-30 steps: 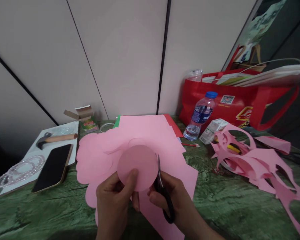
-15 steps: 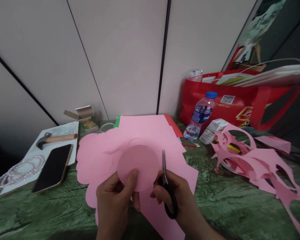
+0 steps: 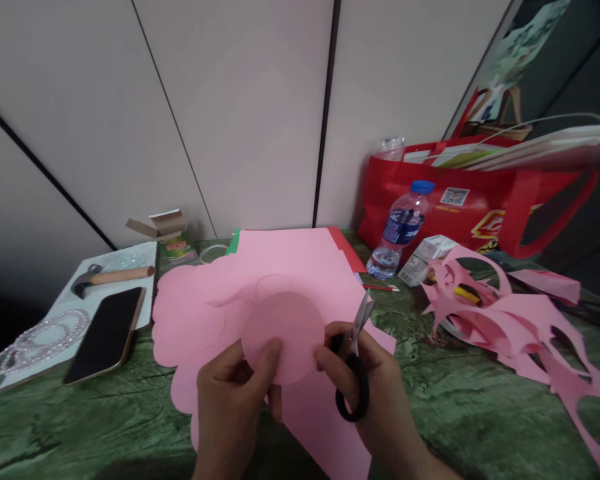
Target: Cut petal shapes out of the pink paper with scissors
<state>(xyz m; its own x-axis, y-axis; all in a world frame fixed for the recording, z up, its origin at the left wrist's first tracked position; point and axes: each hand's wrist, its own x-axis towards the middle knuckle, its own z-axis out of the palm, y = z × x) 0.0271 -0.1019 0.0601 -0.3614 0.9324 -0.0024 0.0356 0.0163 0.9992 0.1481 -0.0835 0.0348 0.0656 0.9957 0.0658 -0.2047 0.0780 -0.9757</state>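
My left hand (image 3: 240, 393) pinches a round pink paper disc (image 3: 285, 327) between thumb and fingers, holding it up over the table. My right hand (image 3: 365, 380) is closed on black-handled scissors (image 3: 360, 323), whose blades point up and are slightly apart. The right thumb and forefinger also touch the disc's right edge. Behind the disc lie larger pink paper sheets (image 3: 305, 250) and a scalloped pink paper shape (image 3: 185, 313), partly hidden by my hands.
Pink paper scraps (image 3: 525, 327) heap on the right. A water bottle (image 3: 400, 230), small carton (image 3: 425, 260) and red bag (image 3: 460, 193) stand at back right. To the left lie a phone (image 3: 107, 337), hammer (image 3: 115, 275), bead string (image 3: 45, 340) and small open box (image 3: 173, 240).
My right hand has moved slightly right and up, its fingers now at the disc's edge. The scissors have tilted to the right and their blades have parted a little. The disc shifted slightly right.
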